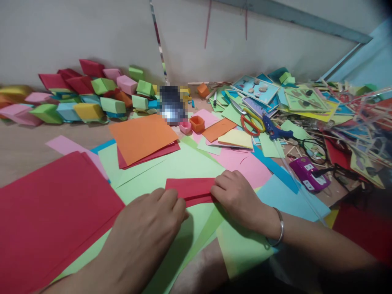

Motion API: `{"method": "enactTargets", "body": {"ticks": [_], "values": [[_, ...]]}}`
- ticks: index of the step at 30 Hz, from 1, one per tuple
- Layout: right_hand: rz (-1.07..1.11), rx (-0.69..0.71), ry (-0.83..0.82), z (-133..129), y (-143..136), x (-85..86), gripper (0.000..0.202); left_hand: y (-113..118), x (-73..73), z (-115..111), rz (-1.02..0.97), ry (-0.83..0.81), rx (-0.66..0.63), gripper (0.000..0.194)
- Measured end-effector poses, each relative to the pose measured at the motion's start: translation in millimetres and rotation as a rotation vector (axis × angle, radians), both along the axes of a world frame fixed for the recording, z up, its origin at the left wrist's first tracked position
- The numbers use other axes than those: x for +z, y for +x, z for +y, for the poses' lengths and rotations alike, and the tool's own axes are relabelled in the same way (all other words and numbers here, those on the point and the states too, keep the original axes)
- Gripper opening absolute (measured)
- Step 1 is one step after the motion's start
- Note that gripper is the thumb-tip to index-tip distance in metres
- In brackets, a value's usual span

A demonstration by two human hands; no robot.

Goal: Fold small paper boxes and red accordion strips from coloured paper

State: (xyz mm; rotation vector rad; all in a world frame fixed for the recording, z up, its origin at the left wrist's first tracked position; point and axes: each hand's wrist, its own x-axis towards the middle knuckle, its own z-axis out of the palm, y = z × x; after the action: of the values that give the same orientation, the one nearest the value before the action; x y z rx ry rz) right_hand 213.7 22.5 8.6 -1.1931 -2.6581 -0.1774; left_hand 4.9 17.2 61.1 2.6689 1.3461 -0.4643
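Note:
A folded strip of red paper (192,188) lies across light green sheets (147,175) in front of me. My left hand (153,220) is closed at the strip's left end, its fingertips partly hidden behind the knuckles. At the other end my right hand (234,196) pinches the paper, fingers curled over the top layer. A fold line runs along the strip's length, and the lower layer shows beneath it. To the left rests a stack of large red sheets (61,216), close beside my left forearm. Orange paper (142,136) sits on red sheets beyond the strip.
Several folded paper boxes (88,110) line the wall at the back left. Scissors (251,122), a blue glue gun (275,128) and a purple power strip (309,173) lie at the right. Two tiny paper boxes (197,123) stand near a pixelated dark object (173,104).

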Motion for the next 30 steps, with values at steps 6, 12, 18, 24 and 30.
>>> {"method": "enactTargets", "body": {"ticks": [6,12,18,24,30], "values": [[0.009,0.069,0.121,-7.0,-0.2,-2.0,0.025,4.9,-26.2,4.4,-0.087,0.067,-0.134,0.028],[-0.059,0.127,0.158,-21.1,2.6,-1.0,0.023,7.4,-33.0,-7.1,-0.031,0.124,-0.215,0.039],[-0.122,0.151,0.226,-22.9,1.4,-3.0,0.017,11.6,-31.9,-7.2,0.005,0.189,-0.279,0.039],[-0.163,0.146,0.224,-21.9,0.9,-0.8,0.019,11.3,-34.1,-6.8,0.028,0.193,-0.289,0.038],[-0.172,0.098,0.240,-21.2,1.3,0.2,0.017,9.9,-37.9,-5.7,-0.080,0.282,-0.259,0.036]]}}
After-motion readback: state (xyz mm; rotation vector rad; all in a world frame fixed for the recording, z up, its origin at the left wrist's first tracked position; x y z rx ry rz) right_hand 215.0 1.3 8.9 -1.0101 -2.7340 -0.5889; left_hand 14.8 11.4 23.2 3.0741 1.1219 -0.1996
